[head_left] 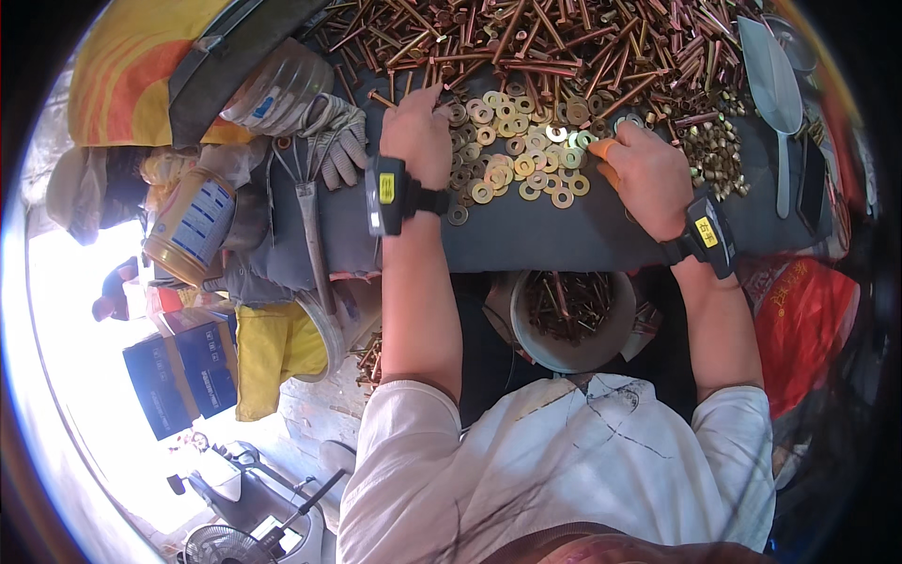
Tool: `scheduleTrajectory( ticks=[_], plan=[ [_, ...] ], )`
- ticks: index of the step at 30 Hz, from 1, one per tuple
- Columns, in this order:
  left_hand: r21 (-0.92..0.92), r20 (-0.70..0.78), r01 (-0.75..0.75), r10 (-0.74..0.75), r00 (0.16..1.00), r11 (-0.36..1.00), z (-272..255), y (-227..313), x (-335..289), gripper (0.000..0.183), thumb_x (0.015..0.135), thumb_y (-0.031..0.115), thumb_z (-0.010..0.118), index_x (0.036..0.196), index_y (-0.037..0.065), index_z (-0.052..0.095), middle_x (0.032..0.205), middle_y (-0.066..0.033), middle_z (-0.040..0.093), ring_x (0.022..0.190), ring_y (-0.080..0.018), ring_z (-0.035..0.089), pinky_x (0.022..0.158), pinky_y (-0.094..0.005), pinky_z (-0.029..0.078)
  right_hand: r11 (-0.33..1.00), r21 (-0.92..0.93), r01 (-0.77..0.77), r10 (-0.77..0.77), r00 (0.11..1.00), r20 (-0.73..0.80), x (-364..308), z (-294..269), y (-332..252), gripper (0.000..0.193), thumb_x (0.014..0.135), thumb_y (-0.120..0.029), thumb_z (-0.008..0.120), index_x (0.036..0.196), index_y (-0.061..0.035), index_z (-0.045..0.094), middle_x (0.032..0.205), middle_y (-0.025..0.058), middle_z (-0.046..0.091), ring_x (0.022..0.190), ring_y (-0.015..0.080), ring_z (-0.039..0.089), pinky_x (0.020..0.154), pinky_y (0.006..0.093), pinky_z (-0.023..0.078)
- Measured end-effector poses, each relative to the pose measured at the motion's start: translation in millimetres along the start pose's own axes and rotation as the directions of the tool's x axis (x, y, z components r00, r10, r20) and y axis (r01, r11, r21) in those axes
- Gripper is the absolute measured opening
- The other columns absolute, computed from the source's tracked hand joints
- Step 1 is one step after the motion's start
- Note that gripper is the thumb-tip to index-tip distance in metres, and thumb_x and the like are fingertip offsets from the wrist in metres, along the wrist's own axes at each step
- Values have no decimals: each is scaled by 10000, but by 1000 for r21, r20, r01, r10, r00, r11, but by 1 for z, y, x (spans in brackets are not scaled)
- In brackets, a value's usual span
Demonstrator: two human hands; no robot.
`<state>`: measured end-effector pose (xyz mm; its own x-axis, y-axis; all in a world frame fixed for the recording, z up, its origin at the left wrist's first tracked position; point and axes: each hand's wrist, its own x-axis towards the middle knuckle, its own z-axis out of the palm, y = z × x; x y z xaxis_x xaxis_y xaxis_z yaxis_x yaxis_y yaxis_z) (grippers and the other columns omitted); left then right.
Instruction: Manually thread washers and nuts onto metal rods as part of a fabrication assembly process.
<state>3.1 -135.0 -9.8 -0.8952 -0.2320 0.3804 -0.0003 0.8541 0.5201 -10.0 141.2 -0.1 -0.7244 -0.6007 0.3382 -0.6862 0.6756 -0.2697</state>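
Note:
My left hand [416, 136] is closed at the left edge of a spread of flat, brass-coloured washers [531, 172]. A long bolt [381, 98] sticks out from its fingers to the left, its head outward. At the right side of the washers is my right hand [648, 183], with orange covers on its thumb and forefinger. These two digits stand slightly apart, the forefinger touching the washers, and nothing shows between them. Behind both hands lies a big heap of coppery bolts [526, 42]. Small brass-coloured nuts [714, 155] are piled to the right of my right hand.
A metal scoop [772, 85] lies at the far right of the dark worktop [545, 240]. Work gloves [340, 141] and a plastic jar [193, 221] are on the left. Below the worktop's near edge, a bucket [533, 343] holds more bolts. A red bag [799, 320] hangs at right.

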Motion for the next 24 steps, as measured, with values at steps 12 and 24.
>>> scheduleTrajectory(
  ticks=[12,24],
  plan=[
    [325,105,-146,118,987,935,-2,7,5,149,740,92,621,886,60,635,944,-141,607,872,-341,565,783,-406,456,550,733,-401,481,869,115,6,0,-10,161,850,-24,533,1002,-47,581,777,101,620,681,186,648,567,298,501],
    [-909,416,415,-174,892,-43,18,65,-22,108,903,-4,478,992,-17,537,958,-159,619,861,-237,662,777,-357,579,-141,965,-222,432,863,262,11,-26,-4,293,866,-31,562,1157,-25,583,846,45,610,695,115,624,661,258,544]
  ],
)
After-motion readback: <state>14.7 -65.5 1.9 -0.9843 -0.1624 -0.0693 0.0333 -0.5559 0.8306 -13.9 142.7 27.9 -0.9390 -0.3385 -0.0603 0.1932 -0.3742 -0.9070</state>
